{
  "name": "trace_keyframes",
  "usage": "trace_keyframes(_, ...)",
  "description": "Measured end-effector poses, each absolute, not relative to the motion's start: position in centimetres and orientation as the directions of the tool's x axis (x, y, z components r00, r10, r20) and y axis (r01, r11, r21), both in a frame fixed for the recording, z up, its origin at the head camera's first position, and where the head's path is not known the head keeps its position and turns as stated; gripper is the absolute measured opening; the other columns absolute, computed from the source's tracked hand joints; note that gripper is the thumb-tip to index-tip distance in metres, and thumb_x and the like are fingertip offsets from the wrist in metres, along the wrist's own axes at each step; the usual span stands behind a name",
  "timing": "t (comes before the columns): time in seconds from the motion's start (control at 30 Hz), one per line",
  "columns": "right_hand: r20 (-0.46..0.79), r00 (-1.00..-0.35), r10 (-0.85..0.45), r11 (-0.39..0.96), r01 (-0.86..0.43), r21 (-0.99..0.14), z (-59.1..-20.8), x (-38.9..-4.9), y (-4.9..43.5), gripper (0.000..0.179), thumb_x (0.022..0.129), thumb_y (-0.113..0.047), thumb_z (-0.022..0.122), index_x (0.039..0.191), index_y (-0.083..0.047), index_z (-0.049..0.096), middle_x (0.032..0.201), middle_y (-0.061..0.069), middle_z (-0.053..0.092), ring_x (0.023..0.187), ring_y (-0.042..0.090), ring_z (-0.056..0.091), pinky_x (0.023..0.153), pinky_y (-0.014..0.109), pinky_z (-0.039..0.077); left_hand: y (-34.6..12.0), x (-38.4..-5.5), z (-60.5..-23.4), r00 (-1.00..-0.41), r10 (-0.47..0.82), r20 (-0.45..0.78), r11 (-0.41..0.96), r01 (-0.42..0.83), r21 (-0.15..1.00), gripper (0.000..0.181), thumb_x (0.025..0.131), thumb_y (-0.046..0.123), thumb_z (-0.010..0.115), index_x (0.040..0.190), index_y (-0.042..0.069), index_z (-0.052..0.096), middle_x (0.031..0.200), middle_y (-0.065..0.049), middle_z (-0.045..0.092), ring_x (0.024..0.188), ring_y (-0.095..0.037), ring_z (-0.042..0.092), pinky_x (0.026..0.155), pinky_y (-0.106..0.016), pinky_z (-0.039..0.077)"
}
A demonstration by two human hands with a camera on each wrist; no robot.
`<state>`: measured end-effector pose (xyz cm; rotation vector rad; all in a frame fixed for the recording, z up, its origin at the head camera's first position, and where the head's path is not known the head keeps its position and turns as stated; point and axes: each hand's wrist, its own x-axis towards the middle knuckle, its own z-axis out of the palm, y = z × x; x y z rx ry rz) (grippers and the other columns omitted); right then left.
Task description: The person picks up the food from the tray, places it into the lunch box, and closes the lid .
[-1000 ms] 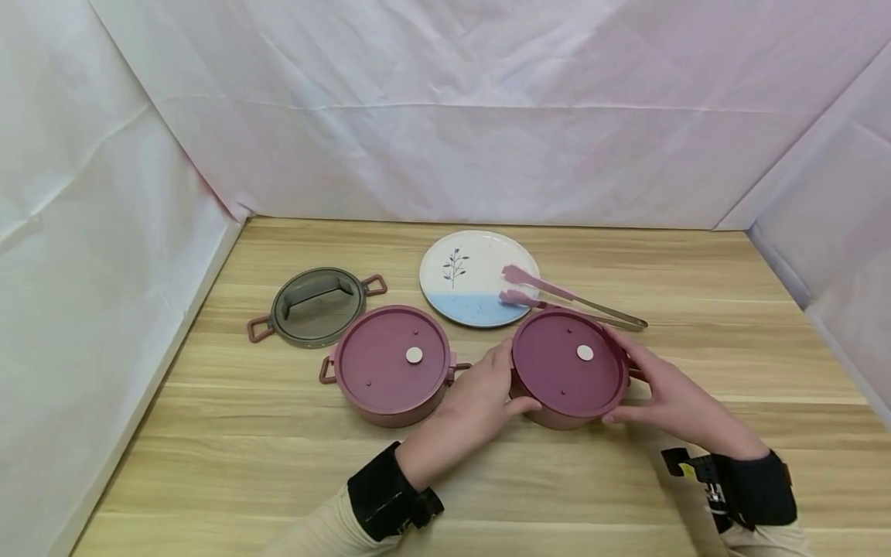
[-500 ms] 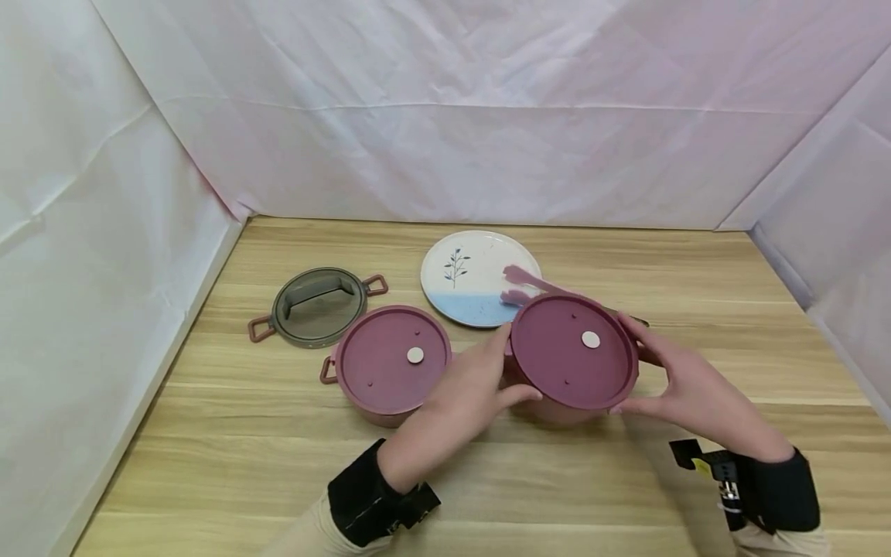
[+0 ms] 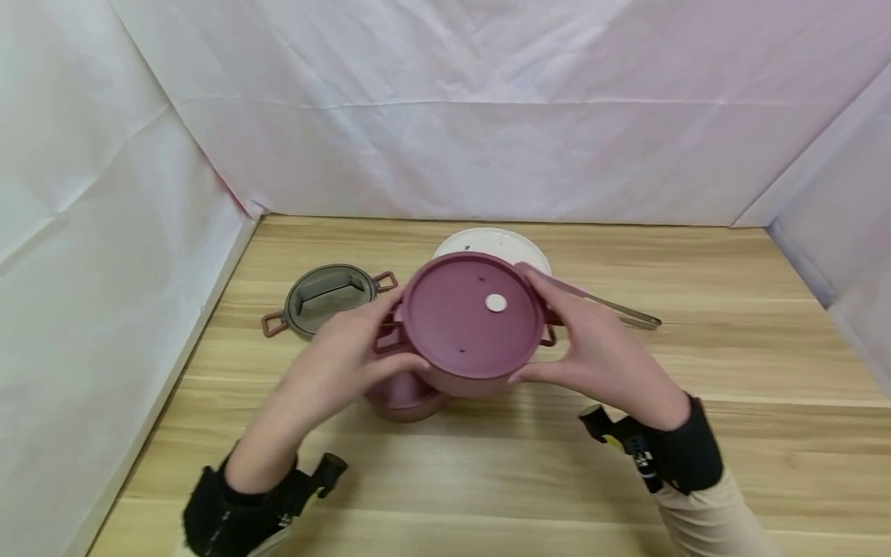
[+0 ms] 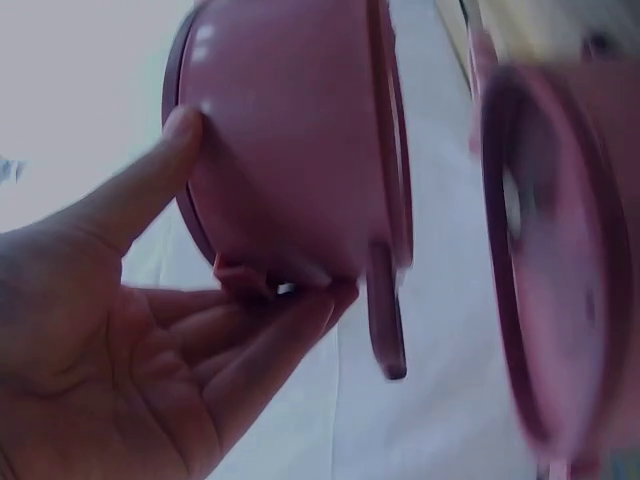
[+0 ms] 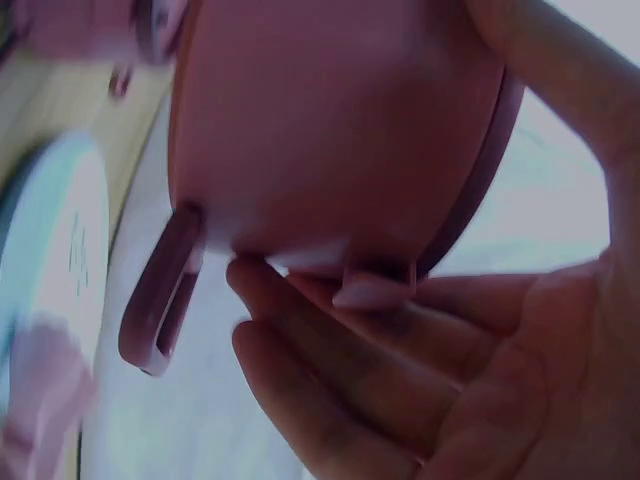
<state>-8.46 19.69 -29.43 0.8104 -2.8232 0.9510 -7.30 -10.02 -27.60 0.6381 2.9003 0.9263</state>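
Observation:
Between both hands a maroon pot [image 3: 445,333] with a flat top and a white round spot is held up off the table. My left hand [image 3: 341,348] grips its left side, thumb at the near rim and fingers by the handle. On the opposite side my right hand [image 3: 602,348] holds it the same way. A side handle [image 4: 386,320] sticks out past the left fingers in the left wrist view, and another handle [image 5: 150,310] shows in the right wrist view. Below it a second maroon pot [image 3: 404,398] stands on the table, mostly hidden from the head view.
A dark see-through lid [image 3: 327,298] with a raised grip lies at left, partly behind the left hand. Behind the held pot is a white plate [image 3: 494,244]. Tongs [image 3: 623,309] reach from the plate toward the right. White cloth walls [image 3: 487,162] border the wooden table.
Both hands have lifted the right-hand pot and carried it left, over the second pot. It now covers much of that pot and the plate's front.

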Motion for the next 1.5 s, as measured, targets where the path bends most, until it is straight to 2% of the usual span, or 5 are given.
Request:
trace_keyframes(0.63,0.337,-0.816,-0.469,0.750,-0.570,-0.335,-31.3,-7.1,11.8,0.118,0.063,-0.062,0.086,0.150,0.002,0.039,0.131,0.013,0.066,0.104,0.023,0.069,0.076,0.039,0.060,-18.2,-7.7,-30.2,-0.878,0.478,0.012,0.599,0.336,0.727,0.077,0.088,0.021,0.076,0.154,0.010,0.037,0.148,-0.013,0.053,0.127,-0.033,0.060,0.102,-0.040,0.052)
trace_keyframes(0.93,0.150,-0.883,-0.446,0.726,-0.454,-0.517,-30.2,-8.1,13.5,0.082,0.090,-0.055,0.066,0.154,-0.013,0.037,0.146,0.005,0.055,0.131,0.020,0.057,0.104,0.043,0.052,-17.4,-7.9,-29.8,-0.877,0.479,0.024,0.585,0.339,0.737,0.088,0.089,0.027,0.076,0.159,0.015,0.024,0.156,-0.010,0.042,0.136,-0.031,0.051,0.109,-0.050,0.046)
trace_keyframes(1.13,0.142,-0.842,-0.521,0.584,-0.473,-0.660,-31.5,-8.9,14.8,0.059,0.102,-0.039,0.055,0.156,-0.023,0.035,0.157,0.000,0.042,0.141,0.018,0.047,0.112,0.043,0.045,-16.7,-7.7,-31.1,-0.879,0.470,0.083,0.569,0.374,0.733,0.071,0.103,0.022,0.056,0.161,0.024,0.017,0.167,-0.005,0.019,0.152,-0.028,0.025,0.120,-0.050,0.031)
trace_keyframes(1.3,0.074,-0.873,-0.481,0.564,-0.373,-0.737,-33.4,-9.2,16.0,0.049,0.105,-0.022,0.051,0.152,-0.014,0.042,0.147,0.006,0.055,0.129,0.023,0.058,0.102,0.046,0.053,-17.2,-7.2,-32.3,-0.916,0.366,0.163,0.617,0.370,0.694,0.050,0.105,0.006,0.041,0.154,0.013,0.034,0.154,-0.013,0.046,0.138,-0.032,0.048,0.112,-0.045,0.043)
trace_keyframes(1.5,0.100,-0.847,-0.523,0.625,-0.460,-0.631,-35.5,-9.5,16.0,0.043,0.093,-0.015,0.070,0.135,-0.015,0.063,0.127,0.001,0.069,0.115,0.020,0.066,0.096,0.043,0.056,-17.8,-7.5,-33.6,-0.923,0.379,0.071,0.755,0.353,0.553,0.050,0.092,-0.001,0.065,0.140,0.001,0.052,0.135,-0.025,0.061,0.124,-0.044,0.058,0.101,-0.058,0.051)
